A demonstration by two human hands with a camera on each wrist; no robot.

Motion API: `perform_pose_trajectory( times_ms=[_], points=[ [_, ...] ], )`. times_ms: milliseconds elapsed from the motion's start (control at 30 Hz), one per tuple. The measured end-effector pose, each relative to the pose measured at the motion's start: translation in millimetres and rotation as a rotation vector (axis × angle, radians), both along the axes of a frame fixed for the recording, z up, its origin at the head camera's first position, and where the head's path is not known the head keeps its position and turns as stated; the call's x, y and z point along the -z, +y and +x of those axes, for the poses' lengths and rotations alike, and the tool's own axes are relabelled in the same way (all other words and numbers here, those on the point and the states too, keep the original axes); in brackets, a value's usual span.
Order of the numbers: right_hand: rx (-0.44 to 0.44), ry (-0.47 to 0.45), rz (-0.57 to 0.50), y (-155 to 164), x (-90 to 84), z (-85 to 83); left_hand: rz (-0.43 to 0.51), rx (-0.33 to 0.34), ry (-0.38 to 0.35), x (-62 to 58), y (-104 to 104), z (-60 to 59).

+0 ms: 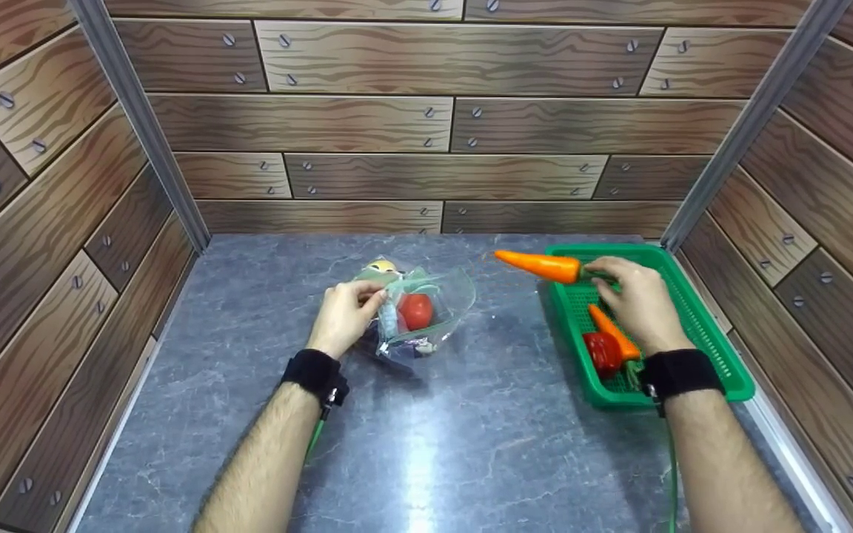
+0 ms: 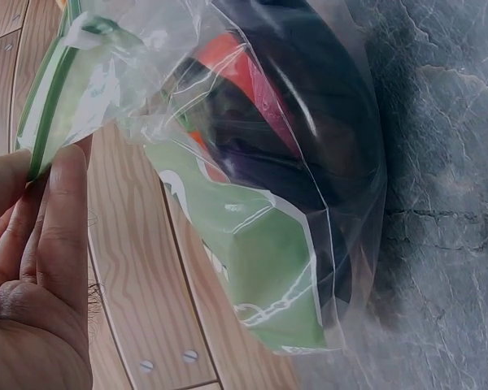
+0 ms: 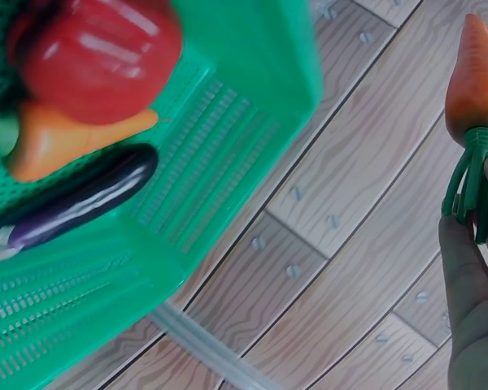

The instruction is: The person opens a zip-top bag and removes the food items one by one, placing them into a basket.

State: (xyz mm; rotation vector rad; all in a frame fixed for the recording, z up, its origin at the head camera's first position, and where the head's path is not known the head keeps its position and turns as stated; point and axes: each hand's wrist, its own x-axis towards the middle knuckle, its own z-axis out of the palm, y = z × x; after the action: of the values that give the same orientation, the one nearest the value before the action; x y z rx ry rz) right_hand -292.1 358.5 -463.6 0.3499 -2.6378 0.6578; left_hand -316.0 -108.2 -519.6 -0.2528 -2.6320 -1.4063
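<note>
Left hand [image 1: 343, 314] pinches the clear bag's [image 1: 426, 311] rim; right hand [image 1: 637, 300] grips a carrot [image 1: 537, 265] by its green top.

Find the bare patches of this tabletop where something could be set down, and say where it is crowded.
Bare grey table lies between the forearms in front, in the gap between the plastic bag and green basket, and left of the left hand. Crowded: the basket, holding a red pepper, a carrot and an eggplant, under the right hand.
</note>
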Motion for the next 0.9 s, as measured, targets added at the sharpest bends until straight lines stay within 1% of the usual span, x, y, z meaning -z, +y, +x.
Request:
perform_pose_trajectory(
  times_ms=[233, 433, 700, 900],
  points=[
    [0.049, 0.039, 0.020, 24.2, 5.4, 3.0, -0.006, 0.005, -0.005, 0.0, 0.9, -0.3],
    [0.094, 0.051, 0.005, 42.4, 14.3, 6.1, -0.009, 0.004, -0.007, 0.5, 2.0, 0.2],
    [0.176, 0.010, -0.016, 62.0, 24.0, 12.0, -0.010, 0.005, -0.004, 0.9, 2.8, 0.6],
    [0.225, -0.070, -0.032, 74.8, 32.7, 16.4, -0.009, 0.001, 0.002, 1.4, 4.1, 0.6]
  ],
)
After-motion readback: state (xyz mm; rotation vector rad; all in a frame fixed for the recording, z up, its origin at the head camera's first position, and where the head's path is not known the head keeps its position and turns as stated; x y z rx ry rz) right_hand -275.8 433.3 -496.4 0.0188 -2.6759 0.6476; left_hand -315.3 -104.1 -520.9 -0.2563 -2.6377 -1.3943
